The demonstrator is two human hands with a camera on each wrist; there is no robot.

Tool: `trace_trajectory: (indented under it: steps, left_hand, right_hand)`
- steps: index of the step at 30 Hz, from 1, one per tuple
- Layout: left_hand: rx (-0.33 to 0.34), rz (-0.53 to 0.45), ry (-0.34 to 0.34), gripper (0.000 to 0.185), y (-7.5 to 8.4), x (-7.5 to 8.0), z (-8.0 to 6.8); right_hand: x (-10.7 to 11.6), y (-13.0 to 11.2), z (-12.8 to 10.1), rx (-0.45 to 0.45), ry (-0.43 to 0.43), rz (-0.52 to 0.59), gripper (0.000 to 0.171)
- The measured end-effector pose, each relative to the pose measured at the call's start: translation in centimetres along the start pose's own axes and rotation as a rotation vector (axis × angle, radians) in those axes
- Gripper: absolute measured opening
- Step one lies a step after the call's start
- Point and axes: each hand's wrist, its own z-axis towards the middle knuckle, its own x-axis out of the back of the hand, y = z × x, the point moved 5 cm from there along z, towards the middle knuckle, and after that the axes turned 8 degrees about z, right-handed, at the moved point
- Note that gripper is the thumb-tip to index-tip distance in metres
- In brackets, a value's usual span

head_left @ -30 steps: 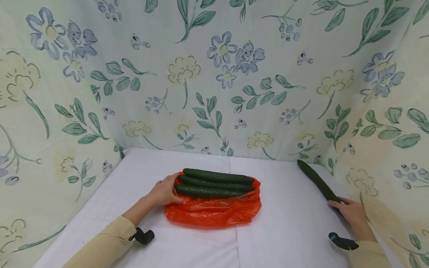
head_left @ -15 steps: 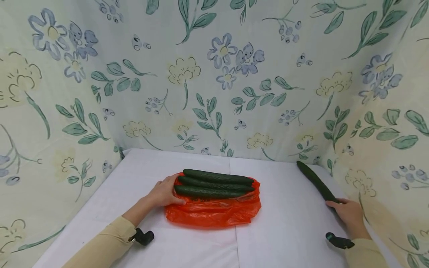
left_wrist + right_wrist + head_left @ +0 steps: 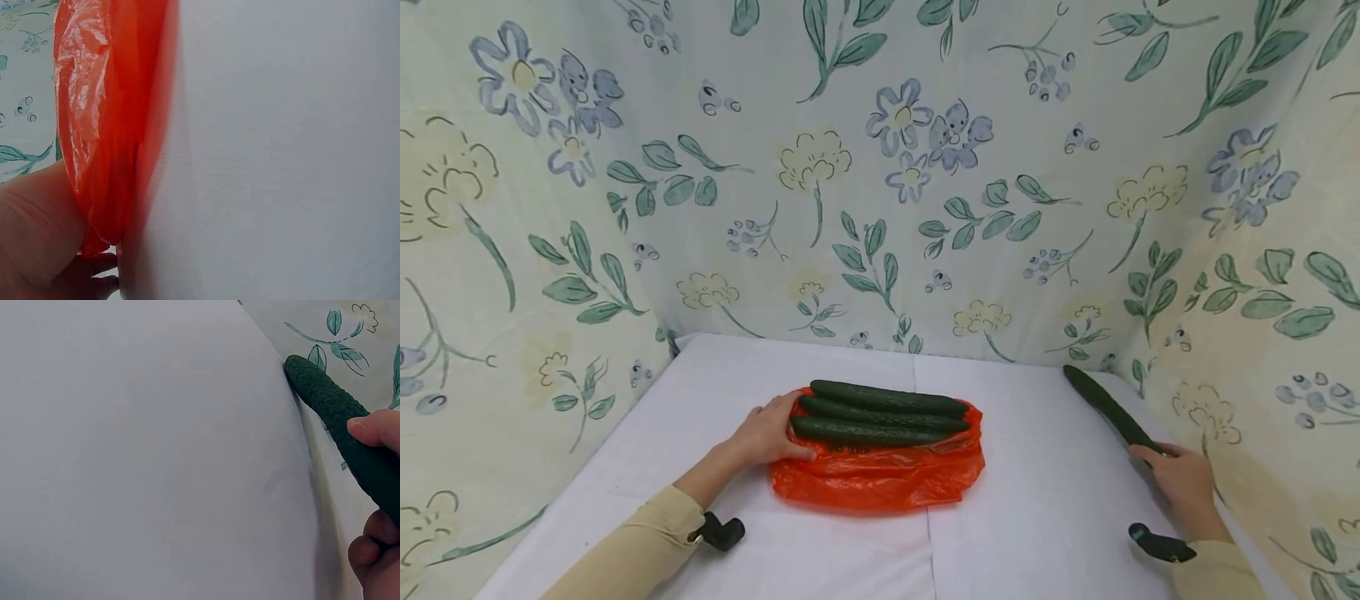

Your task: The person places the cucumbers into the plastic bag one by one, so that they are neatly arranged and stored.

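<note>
Three dark green cucumbers (image 3: 880, 414) lie side by side in the mouth of a red plastic bag (image 3: 880, 483) on the white-covered table. My left hand (image 3: 771, 429) grips the bag's left end, thumb in front and fingers behind by the cucumbers' ends. The left wrist view shows the bag's crinkled side (image 3: 94, 119) against that hand, its fingers partly hidden. At the table's right side, my right hand (image 3: 1183, 483) holds a single long cucumber (image 3: 1108, 407) pointing away and to the left. In the right wrist view, thumb and curled fingers clasp this cucumber (image 3: 331, 400) near the table's edge.
A white cloth (image 3: 1030, 500) covers the table, with a crease running down its middle. Floral curtains (image 3: 880, 208) rise behind and on both sides. The right curtain (image 3: 1262, 375) is close to the right hand. Black wrist devices (image 3: 722, 531) are worn at both cuffs.
My right hand has shifted slightly left with its cucumber. The left hand, the bag and the three cucumbers in it stay in place.
</note>
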Motion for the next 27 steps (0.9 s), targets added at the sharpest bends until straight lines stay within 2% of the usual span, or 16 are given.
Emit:
trace_trajectory:
  steps: [12,23,27]
  left_hand:
    - [0.008,0.008,-0.011,0.115,0.1,0.1,-0.1]
    - [0.004,0.003,-0.010,0.115,-0.1,0.0,-0.2]
    - [0.008,-0.006,-0.013,0.115,0.1,0.1,-0.2]
  right_hand:
    - [1.1,-0.4,-0.5,0.033,-0.044,0.011,0.083]
    - [0.4,-2.6,-1.7,0.085,-0.082,0.062,0.080]
    - [-0.1,-3.6,-2.4,0.116,-0.130,0.078,0.076]
